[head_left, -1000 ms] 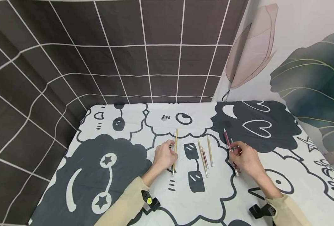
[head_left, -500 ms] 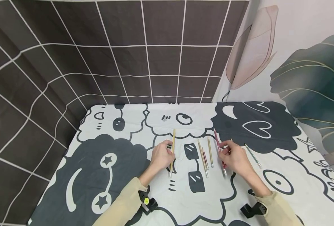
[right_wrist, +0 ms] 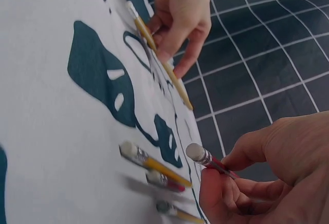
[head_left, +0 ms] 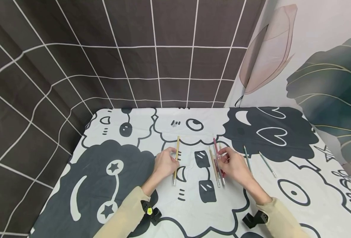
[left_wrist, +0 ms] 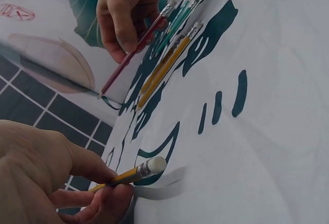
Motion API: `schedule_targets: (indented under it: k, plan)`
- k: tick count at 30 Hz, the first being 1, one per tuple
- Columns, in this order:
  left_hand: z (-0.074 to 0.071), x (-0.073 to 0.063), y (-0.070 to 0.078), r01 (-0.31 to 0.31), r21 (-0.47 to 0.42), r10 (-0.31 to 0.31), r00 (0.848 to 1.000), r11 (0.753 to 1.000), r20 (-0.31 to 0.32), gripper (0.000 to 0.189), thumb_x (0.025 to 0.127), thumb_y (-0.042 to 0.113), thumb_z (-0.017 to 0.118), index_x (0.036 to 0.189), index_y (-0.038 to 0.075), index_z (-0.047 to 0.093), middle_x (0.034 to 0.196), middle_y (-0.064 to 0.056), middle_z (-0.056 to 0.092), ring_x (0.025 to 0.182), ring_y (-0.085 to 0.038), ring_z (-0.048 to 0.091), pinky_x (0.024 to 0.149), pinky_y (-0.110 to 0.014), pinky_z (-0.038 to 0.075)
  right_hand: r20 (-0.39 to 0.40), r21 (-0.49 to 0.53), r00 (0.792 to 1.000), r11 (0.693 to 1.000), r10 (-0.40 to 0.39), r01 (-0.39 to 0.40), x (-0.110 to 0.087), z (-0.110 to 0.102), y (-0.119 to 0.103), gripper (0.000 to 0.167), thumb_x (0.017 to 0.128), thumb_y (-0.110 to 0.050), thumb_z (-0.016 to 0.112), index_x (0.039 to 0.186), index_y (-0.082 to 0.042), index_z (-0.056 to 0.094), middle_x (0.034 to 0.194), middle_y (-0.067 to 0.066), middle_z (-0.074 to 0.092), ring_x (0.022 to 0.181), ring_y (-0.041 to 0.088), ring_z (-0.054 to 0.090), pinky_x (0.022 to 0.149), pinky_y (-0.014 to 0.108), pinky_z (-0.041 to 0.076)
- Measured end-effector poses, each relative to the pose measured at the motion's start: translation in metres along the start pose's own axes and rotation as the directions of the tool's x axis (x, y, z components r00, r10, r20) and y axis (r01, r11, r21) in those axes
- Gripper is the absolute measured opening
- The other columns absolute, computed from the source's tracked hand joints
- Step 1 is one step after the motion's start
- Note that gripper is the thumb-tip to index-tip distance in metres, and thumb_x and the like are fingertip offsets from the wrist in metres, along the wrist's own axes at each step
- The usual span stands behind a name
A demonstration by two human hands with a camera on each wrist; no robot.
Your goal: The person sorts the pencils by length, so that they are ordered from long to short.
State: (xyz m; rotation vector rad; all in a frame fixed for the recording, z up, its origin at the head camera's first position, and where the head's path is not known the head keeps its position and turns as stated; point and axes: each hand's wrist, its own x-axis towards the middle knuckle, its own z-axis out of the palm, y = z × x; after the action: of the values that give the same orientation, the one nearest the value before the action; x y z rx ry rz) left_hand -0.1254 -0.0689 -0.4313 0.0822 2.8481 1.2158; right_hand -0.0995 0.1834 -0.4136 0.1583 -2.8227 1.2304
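Note:
My left hand (head_left: 165,163) pinches a yellow pencil (head_left: 176,168) between thumb and fingers, its white eraser (left_wrist: 157,163) towards me in the left wrist view. My right hand (head_left: 234,164) pinches a red pencil (head_left: 215,144) by its upper side; its eraser end (right_wrist: 196,152) shows large in the right wrist view, raised off the cloth. Just beside the right fingers lie a yellow pencil (head_left: 213,165), another red pencil (right_wrist: 164,181) and a further yellow pencil (right_wrist: 180,213), partly hidden by the hand in the head view.
Two green pencils lie right of the right hand, the nearer green pencil (head_left: 247,158) and the farther green pencil (head_left: 266,164). A cartoon-patterned cloth (head_left: 190,211) covers the table. Behind it hangs a dark grid curtain (head_left: 175,62); a leaf-print curtain (head_left: 324,82) hangs at right.
My right hand has carried the red pencil leftward to the pencils in the middle, uncovering the two green pencils. My left hand has shifted slightly left with the yellow pencil.

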Motion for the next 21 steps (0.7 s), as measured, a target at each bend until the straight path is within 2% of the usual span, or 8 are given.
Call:
schedule_targets:
  k: [12, 15, 21]
  plan:
    - [-0.015, 0.0, -0.011, 0.074, 0.004, -0.074, 0.997, 0.997, -0.01, 0.042, 0.074, -0.003, 0.073, 0.116, 0.0, 0.069, 0.066, -0.001, 0.063, 0.052, -0.012, 0.058, 0.053, -0.029, 0.047, 0.057, 0.048, 0.998, 0.999, -0.009, 0.006, 0.002, 0.017, -0.012, 0.024, 0.081, 0.005, 0.062, 0.105, 0.004, 0.06, 0.07, 0.001, 0.056, 0.046, 0.011, 0.057, 0.048, 0.026, 0.047]
    - [-0.019, 0.001, -0.014, 0.074, 0.0, -0.074, 0.997, 0.997, -0.02, 0.042, 0.074, -0.004, 0.072, 0.116, -0.001, 0.069, 0.066, -0.002, 0.063, 0.049, -0.011, 0.058, 0.049, -0.027, 0.047, 0.079, 0.069, 0.997, 0.998, -0.015, 0.009, 0.002, 0.021, -0.015, 0.024, 0.081, 0.005, 0.064, 0.105, 0.005, 0.059, 0.07, 0.001, 0.057, 0.046, 0.011, 0.057, 0.047, 0.026, 0.045]
    - [-0.024, 0.0, -0.019, 0.077, 0.022, -0.077, 0.996, 0.997, -0.035, 0.039, 0.074, -0.003, 0.072, 0.113, -0.002, 0.07, 0.066, -0.002, 0.064, 0.054, -0.013, 0.059, 0.052, -0.029, 0.047, 0.09, 0.069, 0.995, 0.997, -0.042, 0.036, 0.006, 0.03, -0.021, 0.021, 0.079, 0.006, 0.065, 0.1, 0.002, 0.061, 0.067, -0.001, 0.057, 0.051, 0.01, 0.052, 0.05, 0.025, 0.041]
